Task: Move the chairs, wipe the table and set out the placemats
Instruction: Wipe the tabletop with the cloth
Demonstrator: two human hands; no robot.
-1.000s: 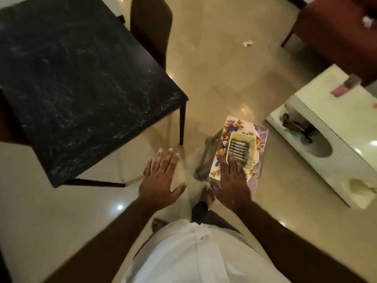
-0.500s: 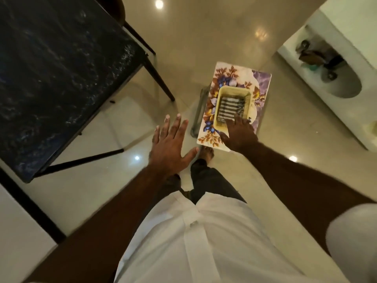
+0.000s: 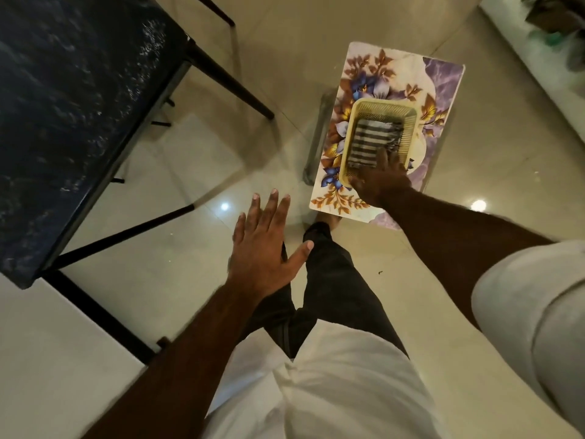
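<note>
- A glossy beige tiled floor [image 3: 190, 160] fills the view. A dark marbled tabletop [image 3: 63, 106] on black legs stands to the left, and a low stand [image 3: 443, 77] with a floral-printed top stands ahead and to the right.
- A pale yellow plastic basket [image 3: 349, 137] sits on the stand. In it lies a striped grey-and-white item [image 3: 370, 141]; I cannot tell whether it is a folded cloth or stacked placemats.
- The basket and the striped item share a long axis that runs away from the person and leans slightly right, with the stripes lying across it.
- The right hand [image 3: 383, 182] is over the basket's near end, with its fingers [image 3: 384, 158] on the near edge of the striped item. The item lies just beyond and under the fingertips, extending away from the hand. Whether the fingers have closed on it cannot be told.
- The left hand [image 3: 262, 251] hovers flat with fingers spread over the floor, holding nothing. It is between the tabletop and the stand and well apart from the basket, so the right hand is clearly the nearer one.
- The tabletop lies to the left of both hands, so a lift from the basket would probably have to swing leftward across the body.
</note>
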